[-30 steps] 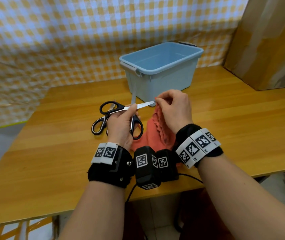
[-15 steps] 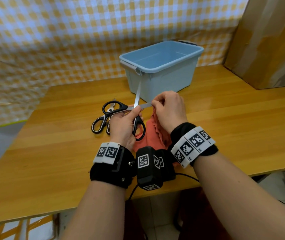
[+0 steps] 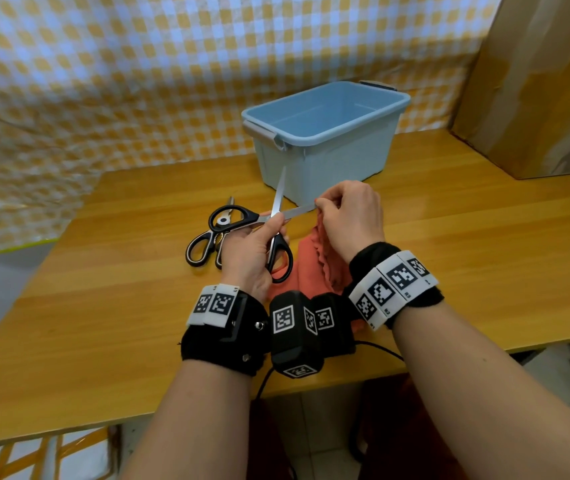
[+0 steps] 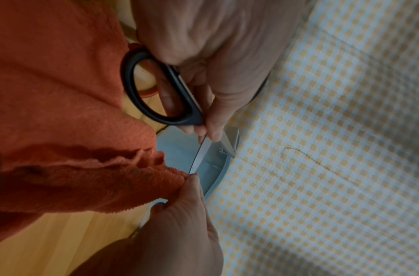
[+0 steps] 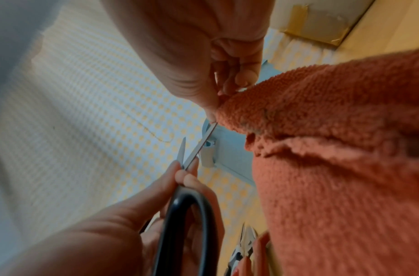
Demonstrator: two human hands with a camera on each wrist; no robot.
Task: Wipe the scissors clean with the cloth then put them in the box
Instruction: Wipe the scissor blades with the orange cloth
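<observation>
My left hand (image 3: 252,251) grips black-handled scissors (image 3: 297,212) near the pivot, just above the table. The blades are spread: one points up towards the blue box (image 3: 325,157), the other points right. My right hand (image 3: 352,220) pinches an orange cloth (image 3: 311,265) around the tip of the right-pointing blade. The rest of the cloth hangs down to the table. In the left wrist view the handle loop (image 4: 189,112) sits under my fingers and the cloth (image 4: 61,112) meets the blade tip. In the right wrist view the cloth (image 5: 333,149) covers the blade's end.
A second pair of scissors (image 3: 203,244) with black and white handles lies on the wooden table (image 3: 103,323), left of my left hand. The box stands open at the back. A cardboard sheet (image 3: 536,81) leans at the far right. Checked fabric hangs behind.
The scissors' blades have spread wider, with one swung up towards the box. My right hand and the cloth have slid a little left along the other blade.
</observation>
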